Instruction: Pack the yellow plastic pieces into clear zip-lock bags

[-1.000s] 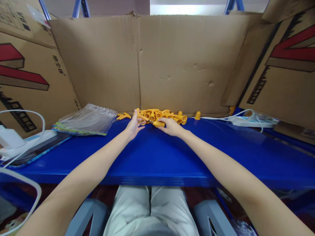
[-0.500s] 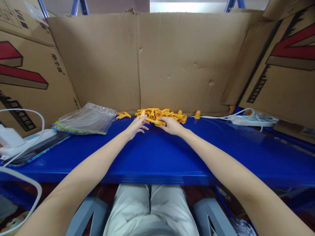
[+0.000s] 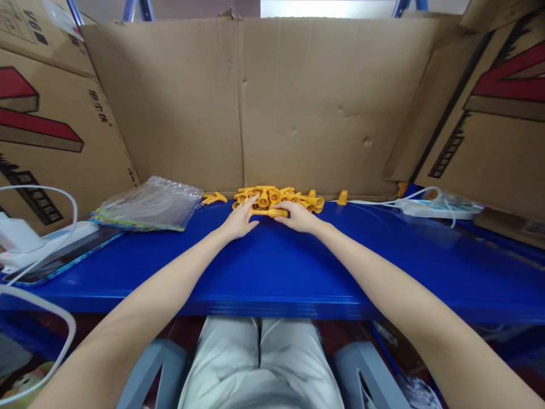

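**Two-Handed Handling of a Yellow Piece at the Rear Edge of the Desk**

Toward the left end of the desk, clear plastic bags lie flat. To their right, a small loose yellow piece rests near the rear edge.

Left hand: partly open, thumb and fingers parted about the left end of a long yellow piece. Whether it grips is not discernible.

The long yellow piece lies crosswise between the hands, in front of the pile of yellow pieces, near the middle of the rear edge.

Right hand: nearly closed, thumb and fingers on the right end of the piece.

Farther right, a single yellow cup stands apart, near the rear edge.

Step in hand (judged): positioning or aligning the piece between both hands. From this position, a further move calls for a steady right hold, controlled closure of the left fingers, and clearance from the pile.
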The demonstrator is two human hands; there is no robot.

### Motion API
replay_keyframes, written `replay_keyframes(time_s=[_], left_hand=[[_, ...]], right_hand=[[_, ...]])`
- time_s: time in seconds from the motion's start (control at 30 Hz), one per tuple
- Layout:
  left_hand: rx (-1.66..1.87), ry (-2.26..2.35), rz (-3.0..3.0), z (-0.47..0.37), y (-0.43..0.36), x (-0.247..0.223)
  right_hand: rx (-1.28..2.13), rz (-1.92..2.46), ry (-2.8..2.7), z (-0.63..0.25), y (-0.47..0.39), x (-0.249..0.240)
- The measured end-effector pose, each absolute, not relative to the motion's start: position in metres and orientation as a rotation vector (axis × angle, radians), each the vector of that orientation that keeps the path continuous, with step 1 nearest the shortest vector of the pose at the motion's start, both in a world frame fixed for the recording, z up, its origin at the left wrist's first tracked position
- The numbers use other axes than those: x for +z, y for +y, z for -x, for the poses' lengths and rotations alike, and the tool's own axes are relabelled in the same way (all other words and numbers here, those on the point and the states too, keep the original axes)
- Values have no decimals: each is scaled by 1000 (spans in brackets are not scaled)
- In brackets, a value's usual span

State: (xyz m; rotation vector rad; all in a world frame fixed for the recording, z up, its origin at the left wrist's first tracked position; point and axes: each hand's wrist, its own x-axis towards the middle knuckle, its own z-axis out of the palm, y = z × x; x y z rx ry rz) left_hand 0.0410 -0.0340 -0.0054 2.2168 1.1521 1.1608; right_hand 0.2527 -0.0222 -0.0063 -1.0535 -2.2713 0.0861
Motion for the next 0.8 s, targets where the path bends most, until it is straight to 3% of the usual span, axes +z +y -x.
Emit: replay_keyframes(time_s=[0.2,0.53,0.8], left_hand=[[816,1658,-2447,-36,-29,-6],[859,1529,-2472,-32,-30,-4],[870,1580,-2436,-38,-34,-1]], right_hand=[[412,1050,-2148,-262,-11,-12],[1248,1060,-1808,-270,-23,3],[1286,1329,-1730,-261,-29,6]])
